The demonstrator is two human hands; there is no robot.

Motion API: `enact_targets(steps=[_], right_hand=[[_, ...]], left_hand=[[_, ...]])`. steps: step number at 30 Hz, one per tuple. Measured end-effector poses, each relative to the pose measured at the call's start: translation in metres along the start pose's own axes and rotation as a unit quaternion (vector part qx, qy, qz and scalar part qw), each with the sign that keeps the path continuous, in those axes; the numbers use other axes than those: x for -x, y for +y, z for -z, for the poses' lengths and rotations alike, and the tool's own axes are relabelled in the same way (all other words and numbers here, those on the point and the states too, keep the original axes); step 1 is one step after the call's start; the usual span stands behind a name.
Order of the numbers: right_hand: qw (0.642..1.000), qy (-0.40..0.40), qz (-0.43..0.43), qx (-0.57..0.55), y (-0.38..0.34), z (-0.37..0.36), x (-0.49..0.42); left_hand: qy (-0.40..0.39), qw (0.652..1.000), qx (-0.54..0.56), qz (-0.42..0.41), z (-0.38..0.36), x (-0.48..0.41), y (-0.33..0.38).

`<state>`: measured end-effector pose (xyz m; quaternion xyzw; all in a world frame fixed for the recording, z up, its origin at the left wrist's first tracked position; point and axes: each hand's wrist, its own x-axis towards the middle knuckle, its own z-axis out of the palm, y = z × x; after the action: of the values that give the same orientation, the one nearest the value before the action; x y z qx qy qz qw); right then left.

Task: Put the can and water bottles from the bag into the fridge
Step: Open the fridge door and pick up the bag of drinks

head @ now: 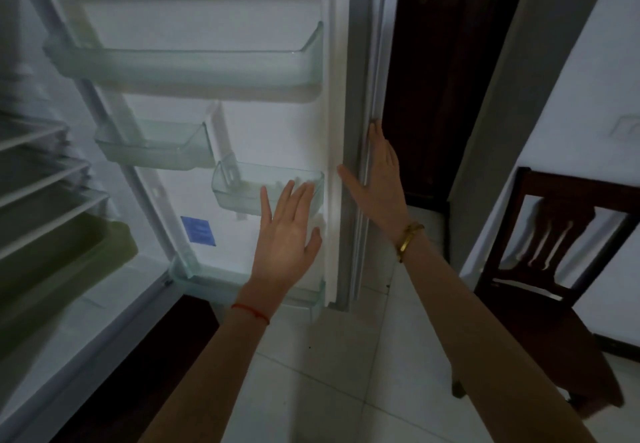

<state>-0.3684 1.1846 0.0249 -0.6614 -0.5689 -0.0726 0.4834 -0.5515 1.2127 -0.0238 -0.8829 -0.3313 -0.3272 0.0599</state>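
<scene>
A thin red string bracelet [250, 312] circles the wrist of the left hand [287, 245]. A gold-coloured metal bangle [408, 240], smooth and rounded with a faint shine, sits on the wrist of the right hand [381, 179]. Both forearms are bare as far as they are in view.

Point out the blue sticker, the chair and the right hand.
blue sticker [198, 230]: head view, its middle.
chair [536, 325]: head view, the seat.
right hand [381, 184]: head view, back of the hand.
</scene>
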Motion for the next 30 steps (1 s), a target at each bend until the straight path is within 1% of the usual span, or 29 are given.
enact_targets(steps=[4, 7, 12, 17, 24, 30], right_hand=[[0.999, -0.001, 0.022, 0.038, 0.029, -0.008, -0.028], [0.999, 0.004, 0.026, 0.037, 0.049, -0.014, -0.050], [0.999, 0.007, 0.000, 0.047, 0.077, -0.029, -0.090], [0.999, 0.012, -0.024, 0.035, 0.104, -0.051, -0.125], [0.999, 0.004, -0.024, 0.023, 0.131, -0.075, -0.168], [1.000, 0.006, 0.012, 0.002, 0.155, -0.101, -0.204]], left_hand=[[0.016, 1.000, 0.003, -0.010, -0.024, -0.029, 0.002], [0.025, 0.999, -0.018, -0.016, -0.038, -0.053, -0.001], [0.021, 0.997, -0.068, -0.022, -0.058, -0.089, -0.008], [0.029, 0.997, -0.066, -0.018, -0.087, -0.117, -0.018], [0.058, 0.997, -0.047, -0.004, -0.120, -0.151, -0.025], [0.064, 0.996, -0.066, 0.018, -0.146, -0.181, -0.034]])
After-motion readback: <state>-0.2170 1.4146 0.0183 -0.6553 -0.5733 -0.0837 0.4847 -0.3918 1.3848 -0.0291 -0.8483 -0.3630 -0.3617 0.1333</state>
